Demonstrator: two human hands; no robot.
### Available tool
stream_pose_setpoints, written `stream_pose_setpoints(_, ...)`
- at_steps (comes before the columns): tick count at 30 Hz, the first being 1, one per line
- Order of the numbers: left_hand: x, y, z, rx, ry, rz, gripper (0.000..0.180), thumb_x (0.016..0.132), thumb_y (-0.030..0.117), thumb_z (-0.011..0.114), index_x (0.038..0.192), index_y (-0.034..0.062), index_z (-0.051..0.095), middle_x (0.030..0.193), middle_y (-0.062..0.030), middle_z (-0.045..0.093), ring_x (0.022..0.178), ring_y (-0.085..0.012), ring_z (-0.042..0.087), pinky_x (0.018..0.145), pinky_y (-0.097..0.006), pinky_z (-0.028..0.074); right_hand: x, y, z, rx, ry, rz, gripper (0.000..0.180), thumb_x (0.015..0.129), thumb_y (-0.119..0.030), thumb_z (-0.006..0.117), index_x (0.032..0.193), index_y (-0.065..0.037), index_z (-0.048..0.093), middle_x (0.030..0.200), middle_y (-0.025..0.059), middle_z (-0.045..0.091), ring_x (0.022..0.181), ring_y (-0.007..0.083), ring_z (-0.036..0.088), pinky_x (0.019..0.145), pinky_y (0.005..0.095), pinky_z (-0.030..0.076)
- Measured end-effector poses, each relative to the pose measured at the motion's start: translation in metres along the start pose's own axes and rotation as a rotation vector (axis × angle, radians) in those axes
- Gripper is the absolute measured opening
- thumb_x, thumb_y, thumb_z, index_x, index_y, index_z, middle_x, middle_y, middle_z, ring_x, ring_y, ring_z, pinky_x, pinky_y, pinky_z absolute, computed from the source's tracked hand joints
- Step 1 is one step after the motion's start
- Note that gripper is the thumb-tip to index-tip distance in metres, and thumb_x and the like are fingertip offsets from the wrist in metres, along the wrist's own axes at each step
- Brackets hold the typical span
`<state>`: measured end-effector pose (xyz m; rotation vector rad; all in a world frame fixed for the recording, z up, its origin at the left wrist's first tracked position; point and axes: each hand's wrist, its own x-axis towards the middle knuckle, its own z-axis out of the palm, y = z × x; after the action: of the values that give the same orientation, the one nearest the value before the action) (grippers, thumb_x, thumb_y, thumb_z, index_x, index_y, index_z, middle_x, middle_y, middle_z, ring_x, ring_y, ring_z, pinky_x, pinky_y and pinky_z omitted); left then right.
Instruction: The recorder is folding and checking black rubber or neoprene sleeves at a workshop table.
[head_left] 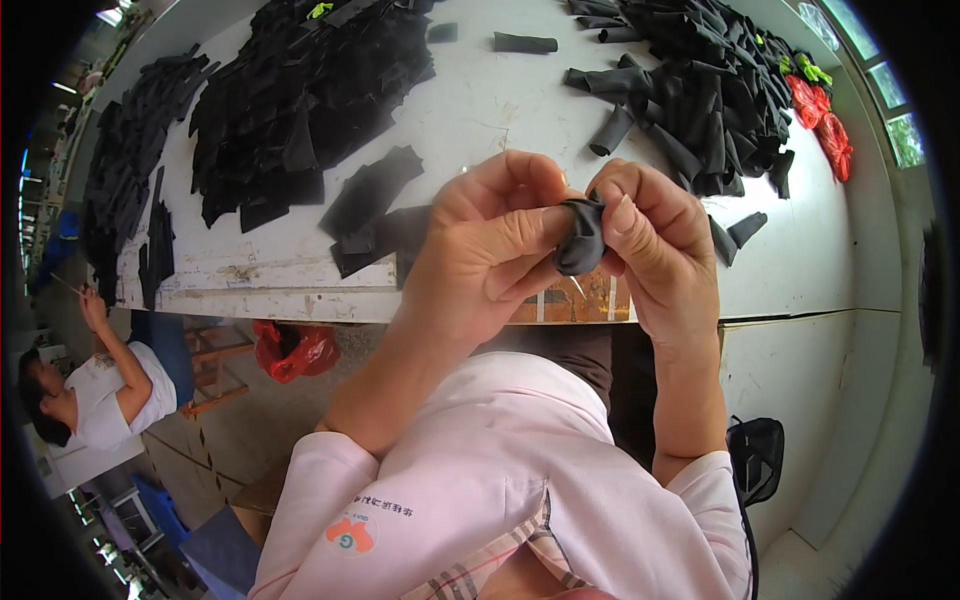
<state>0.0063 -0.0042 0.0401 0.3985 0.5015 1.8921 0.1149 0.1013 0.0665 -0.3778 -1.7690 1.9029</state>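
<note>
Between my two hands, above the table's near edge, is a small dark grey piece of fabric (582,245), bunched and folded over. My left hand (495,235) pinches it from the left with thumb and fingers. From the right, my right hand (655,225) grips its upper edge, thumb close to the other hand's fingertips. A thin pale pointed bit shows just under the fabric; I cannot make out what it is. Flat dark fabric pieces (372,190) lie on the table beside my left hand.
A white table (480,95) carries a big heap of flat black pieces (300,100) at left and rolled dark fabric tubes (700,110) at right. Red plastic bags (825,125) lie far right. Below the edge hangs another red bag (296,350). Another person (110,390) is at left.
</note>
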Motion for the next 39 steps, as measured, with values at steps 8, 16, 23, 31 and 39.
stream_pose_setpoints(8,0.010,-0.037,-0.066,-0.672,0.087,-0.304,0.030,0.087,0.005,0.041,0.115,-0.0078,0.041,0.088,-0.0157,0.060,0.030,-0.0009,0.029,0.029,-0.016,0.020,0.007,0.088,-0.032,0.429,-0.130,0.517,0.026,0.084,-0.028,0.057,0.071,-0.007,0.053,0.063,-0.0042,0.044,0.058,0.0028,0.037,0.047,0.0156,0.029)
stream_pose_setpoints(16,0.004,-0.043,-0.060,0.087,0.264,-0.143,0.025,0.080,0.006,0.058,0.103,-0.0028,0.053,0.082,-0.0075,0.058,0.046,-0.0013,0.041,0.040,-0.014,0.032,0.011,0.118,-0.038,0.253,-0.153,0.407,0.025,0.085,-0.028,0.056,0.069,-0.009,0.052,0.063,-0.0044,0.046,0.057,0.0044,0.036,0.049,0.0186,0.032)
stream_pose_setpoints(23,0.014,-0.032,-0.046,1.197,0.004,0.559,0.016,0.078,0.002,0.060,0.094,-0.0004,0.057,0.089,-0.0072,0.059,0.082,-0.0124,0.055,0.076,-0.025,0.044,0.008,0.100,-0.029,-0.214,-0.080,0.171,0.032,0.087,-0.030,0.051,0.084,0.001,0.056,0.067,0.0004,0.051,0.065,0.0091,0.046,0.057,0.0242,0.039)
stream_pose_setpoints(31,-0.004,-0.037,-0.045,0.632,0.183,0.461,0.012,0.083,0.003,0.054,0.094,0.0000,0.056,0.089,-0.0059,0.060,0.084,-0.0114,0.055,0.080,-0.025,0.042,0.005,0.066,-0.025,-1.137,-0.217,-0.418,0.022,0.069,-0.024,0.066,0.073,-0.006,0.054,0.067,0.0048,0.053,0.067,0.0234,0.054,0.054,0.0341,0.043)
stream_pose_setpoints(39,0.019,-0.032,-0.028,0.722,0.078,0.095,0.014,0.074,0.005,0.067,0.085,-0.0008,0.059,0.083,-0.0060,0.060,0.075,-0.0091,0.055,0.068,-0.023,0.049,-0.001,0.101,-0.031,-0.621,-0.203,-0.266,0.008,0.074,-0.012,0.060,0.077,-0.005,0.058,0.066,0.0104,0.055,0.059,0.0291,0.054,0.052,0.0365,0.043)
